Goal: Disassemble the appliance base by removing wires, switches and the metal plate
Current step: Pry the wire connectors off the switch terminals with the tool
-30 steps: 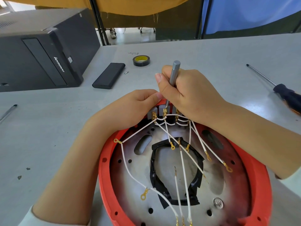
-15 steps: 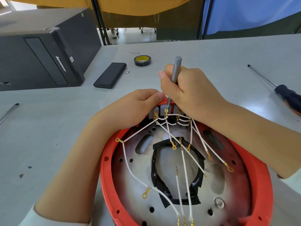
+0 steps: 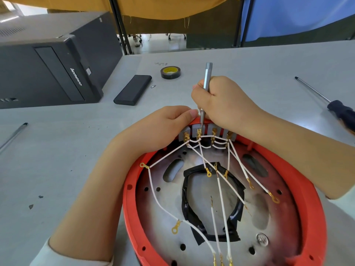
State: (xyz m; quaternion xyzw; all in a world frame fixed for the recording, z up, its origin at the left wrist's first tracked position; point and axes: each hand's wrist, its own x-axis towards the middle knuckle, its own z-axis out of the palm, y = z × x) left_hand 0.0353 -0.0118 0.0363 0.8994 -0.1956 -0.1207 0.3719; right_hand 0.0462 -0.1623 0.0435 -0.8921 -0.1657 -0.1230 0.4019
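Slim grey screwdriver [image 3: 207, 77] is gripped upright by right hand [image 3: 224, 104], tip set on switch terminals [image 3: 198, 133] at 12 o'clock of red base [image 3: 315, 217]. Rim there is pinched by left hand [image 3: 163, 125].

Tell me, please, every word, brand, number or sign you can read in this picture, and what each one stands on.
"lenovo": on the front panel of the black computer case, running lengthwise along it.
Print on the yellow core of the roll of black tape: too small and blurred to read.
Embossed mark on the round silver stud in the metal plate: cannot be read.
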